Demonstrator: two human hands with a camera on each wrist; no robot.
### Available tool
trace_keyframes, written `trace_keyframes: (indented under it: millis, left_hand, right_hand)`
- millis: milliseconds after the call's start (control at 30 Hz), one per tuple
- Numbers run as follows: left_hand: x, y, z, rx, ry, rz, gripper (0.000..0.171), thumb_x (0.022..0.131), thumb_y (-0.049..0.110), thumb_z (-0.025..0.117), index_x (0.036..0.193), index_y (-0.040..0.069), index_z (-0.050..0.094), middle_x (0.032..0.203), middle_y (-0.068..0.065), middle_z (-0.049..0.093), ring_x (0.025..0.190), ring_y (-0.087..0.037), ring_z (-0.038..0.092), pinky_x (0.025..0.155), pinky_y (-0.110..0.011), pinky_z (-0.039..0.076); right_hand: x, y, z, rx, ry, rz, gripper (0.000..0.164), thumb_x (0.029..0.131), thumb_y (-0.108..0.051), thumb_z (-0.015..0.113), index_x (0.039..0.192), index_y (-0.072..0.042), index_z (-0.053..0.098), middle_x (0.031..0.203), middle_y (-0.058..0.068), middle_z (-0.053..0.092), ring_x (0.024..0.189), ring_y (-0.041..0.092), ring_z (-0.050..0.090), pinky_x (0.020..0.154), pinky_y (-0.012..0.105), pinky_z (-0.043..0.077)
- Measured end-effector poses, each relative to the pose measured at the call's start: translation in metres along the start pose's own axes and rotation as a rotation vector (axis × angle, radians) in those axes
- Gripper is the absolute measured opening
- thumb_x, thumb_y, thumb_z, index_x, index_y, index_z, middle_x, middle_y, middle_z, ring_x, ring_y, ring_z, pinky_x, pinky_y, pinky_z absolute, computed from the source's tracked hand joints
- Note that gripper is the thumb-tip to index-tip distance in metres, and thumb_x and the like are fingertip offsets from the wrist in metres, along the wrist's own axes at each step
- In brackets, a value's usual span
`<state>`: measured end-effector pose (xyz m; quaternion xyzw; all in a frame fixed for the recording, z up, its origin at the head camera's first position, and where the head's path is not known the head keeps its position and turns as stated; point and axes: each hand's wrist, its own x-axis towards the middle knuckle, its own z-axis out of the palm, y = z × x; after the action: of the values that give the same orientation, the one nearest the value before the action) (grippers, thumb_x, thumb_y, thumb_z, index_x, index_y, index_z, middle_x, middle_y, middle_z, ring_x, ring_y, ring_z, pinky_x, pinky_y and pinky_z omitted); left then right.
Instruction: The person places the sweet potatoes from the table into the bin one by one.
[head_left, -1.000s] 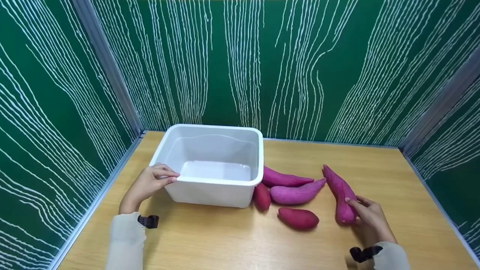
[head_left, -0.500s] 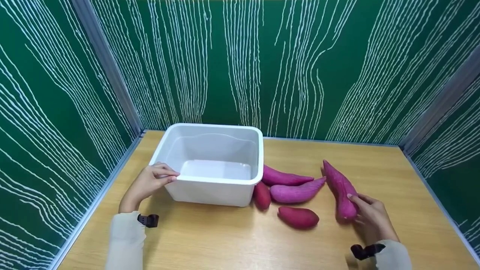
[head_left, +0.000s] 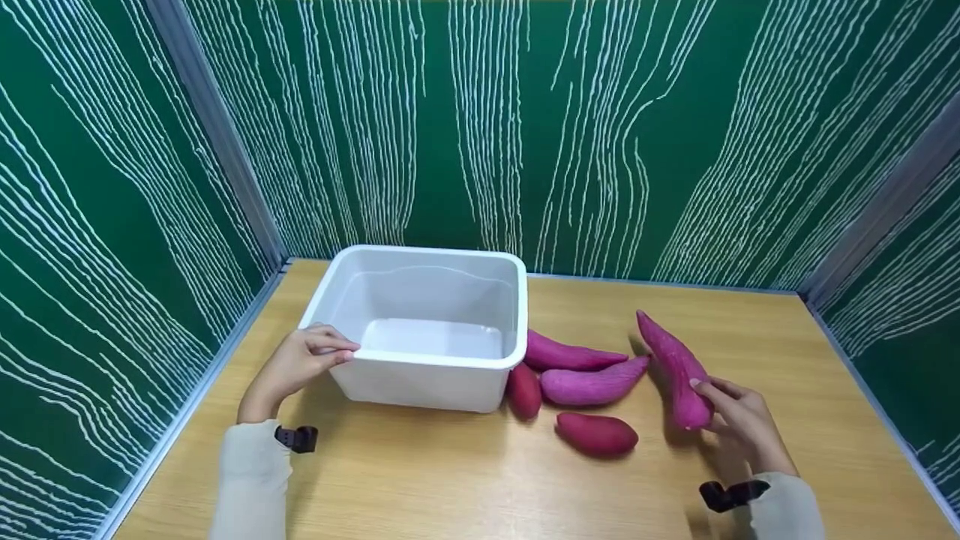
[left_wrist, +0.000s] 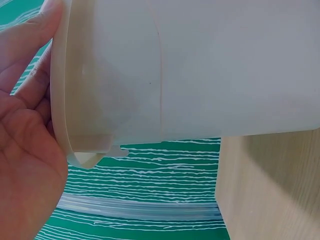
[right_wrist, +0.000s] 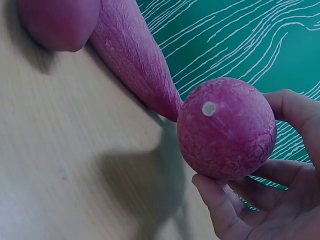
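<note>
My left hand point(head_left: 300, 364) pinches the near-left rim of a white plastic bin point(head_left: 424, 386). The bin stands on the table with bare floor showing inside. In the left wrist view the thumb and fingers of the hand point(left_wrist: 30, 130) lie on both sides of the rim. On the right, my right hand point(head_left: 746, 426) grips a purple sweet potato point(head_left: 677, 369) by its thick near end, its thin tip pointing away. The right wrist view shows this sweet potato point(right_wrist: 227, 142) end-on, lifted off the table, its shadow below.
Right of the bin lie a purple sweet potato point(head_left: 574, 355), a lighter purple one point(head_left: 589, 386) and a small red one point(head_left: 524, 392) close against the bin. Another red one point(head_left: 598, 435) lies nearer me. Green panels with white lines point(head_left: 487, 112) enclose the wooden table point(head_left: 465, 487).
The right hand has lifted the purple sweet potato off the table, and its tip has swung slightly left and away. The left hand and the bin have stayed in place.
</note>
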<state>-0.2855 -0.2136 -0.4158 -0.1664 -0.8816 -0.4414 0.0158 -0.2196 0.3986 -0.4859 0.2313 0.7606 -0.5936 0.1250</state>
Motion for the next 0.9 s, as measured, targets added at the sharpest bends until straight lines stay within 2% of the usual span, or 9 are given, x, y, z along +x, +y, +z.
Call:
trace_keyframes:
  millis: [67, 200, 467, 567, 667, 767, 900]
  left_hand:
    - [0.0, 0.0, 0.0, 0.002, -0.004, -0.015, 0.018, 0.084, 0.018, 0.074, 0.099, 0.009, 0.077, 0.101, -0.008, 0.068, 0.099, -0.021, 0.057, 0.088, -0.032, 0.053]
    - [0.001, -0.002, -0.001, 0.0, -0.009, -0.034, 0.019, 0.084, 0.018, 0.074, 0.101, 0.011, 0.077, 0.103, -0.008, 0.068, 0.101, -0.023, 0.057, 0.091, -0.04, 0.052]
    - [0.002, -0.001, -0.002, 0.015, -0.013, -0.032, 0.018, 0.084, 0.018, 0.074, 0.101, 0.01, 0.077, 0.102, -0.007, 0.068, 0.1, -0.022, 0.056, 0.087, -0.031, 0.052]
    - [0.002, -0.001, -0.001, 0.018, -0.01, -0.036, 0.018, 0.084, 0.018, 0.074, 0.101, 0.01, 0.077, 0.102, -0.007, 0.068, 0.1, -0.022, 0.056, 0.086, -0.029, 0.051]
    - [0.002, -0.001, -0.001, 0.013, -0.006, -0.04, 0.017, 0.085, 0.017, 0.073, 0.1, 0.01, 0.077, 0.102, -0.007, 0.068, 0.1, -0.022, 0.056, 0.086, -0.03, 0.052]
    - [0.002, -0.001, 0.0, 0.006, -0.007, -0.043, 0.017, 0.085, 0.016, 0.073, 0.101, 0.01, 0.077, 0.103, -0.008, 0.068, 0.101, -0.023, 0.056, 0.089, -0.035, 0.052]
    - [0.002, -0.001, 0.0, 0.003, -0.014, -0.063, 0.018, 0.085, 0.017, 0.073, 0.102, 0.011, 0.077, 0.105, -0.007, 0.067, 0.103, -0.024, 0.055, 0.094, -0.043, 0.051]
  right_hand:
    - [0.0, -0.002, 0.001, -0.029, 0.002, -0.017, 0.106, 0.087, -0.062, 0.057, 0.153, -0.001, 0.002, 0.156, 0.03, 0.009, 0.141, 0.039, 0.024, 0.102, 0.04, 0.046]
    - [-0.002, -0.005, 0.003, -0.05, 0.002, -0.064, 0.102, 0.088, -0.062, 0.055, 0.152, 0.001, 0.006, 0.156, 0.03, 0.013, 0.14, 0.039, 0.027, 0.102, 0.042, 0.045]
    - [-0.005, -0.015, 0.006, -0.072, -0.01, -0.109, 0.101, 0.088, -0.063, 0.053, 0.153, 0.001, 0.009, 0.155, 0.029, 0.017, 0.138, 0.039, 0.03, 0.098, 0.04, 0.049]
    - [-0.005, -0.019, 0.008, -0.074, -0.01, -0.121, 0.1, 0.088, -0.062, 0.054, 0.152, 0.001, 0.01, 0.154, 0.029, 0.02, 0.133, 0.037, 0.036, 0.093, 0.036, 0.052]
    - [-0.006, -0.023, 0.01, -0.067, -0.009, -0.142, 0.096, 0.09, -0.058, 0.055, 0.152, 0.002, 0.014, 0.152, 0.028, 0.024, 0.121, 0.026, 0.048, 0.087, 0.031, 0.055]
    - [-0.006, -0.028, 0.011, -0.058, -0.018, -0.163, 0.092, 0.091, -0.056, 0.054, 0.152, 0.002, 0.016, 0.15, 0.027, 0.027, 0.112, 0.017, 0.051, 0.085, 0.029, 0.055]
    - [-0.007, -0.034, 0.012, -0.064, -0.031, -0.167, 0.096, 0.09, -0.059, 0.055, 0.152, 0.002, 0.014, 0.152, 0.027, 0.024, 0.12, 0.023, 0.048, 0.088, 0.031, 0.055]
